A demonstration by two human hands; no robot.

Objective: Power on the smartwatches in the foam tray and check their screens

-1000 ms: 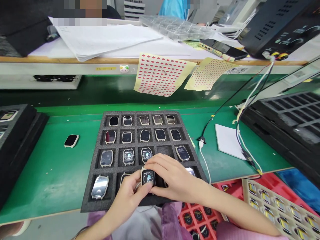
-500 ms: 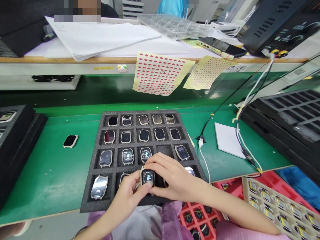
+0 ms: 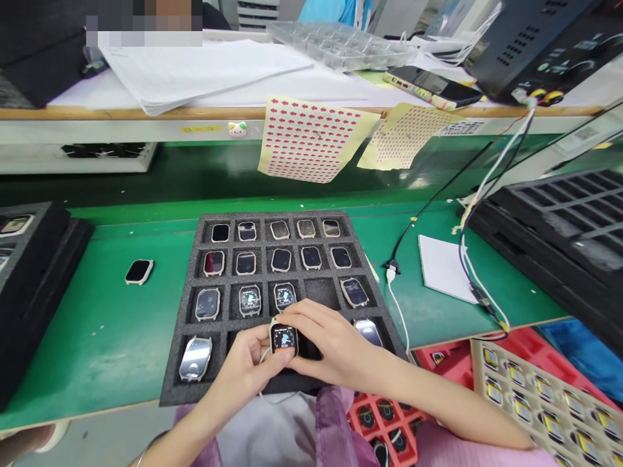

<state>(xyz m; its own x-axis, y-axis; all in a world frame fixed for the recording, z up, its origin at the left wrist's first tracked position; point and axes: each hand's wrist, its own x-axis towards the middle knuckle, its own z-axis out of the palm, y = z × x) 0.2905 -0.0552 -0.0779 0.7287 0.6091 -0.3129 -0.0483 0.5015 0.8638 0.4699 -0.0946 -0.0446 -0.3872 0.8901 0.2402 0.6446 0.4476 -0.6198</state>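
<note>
Both my hands grip one smartwatch body point(image 3: 284, 338) with a lit screen, just above the near row of a black foam tray point(image 3: 263, 394). My left hand point(image 3: 248, 370) pinches it from below and the left. My right hand point(image 3: 331, 347) curls over its top and right side. The tray's cells hold several other watch bodies, some lit like one point(image 3: 250, 300), some dark. One cell in the third row point(image 3: 320, 292) is empty. A thin white cable runs under my left hand.
A loose dark watch point(image 3: 139, 271) lies on the green mat at left. Black foam trays stand at far left point(image 3: 29, 259) and right point(image 3: 559, 227). A white pad point(image 3: 442, 269) and cables lie at right. Red bins point(image 3: 389, 415) sit below the edge. Sticker sheets point(image 3: 311, 139) hang from the shelf.
The held watch and both hands have shifted slightly left and away; a watch in the near row at right is now more uncovered.
</note>
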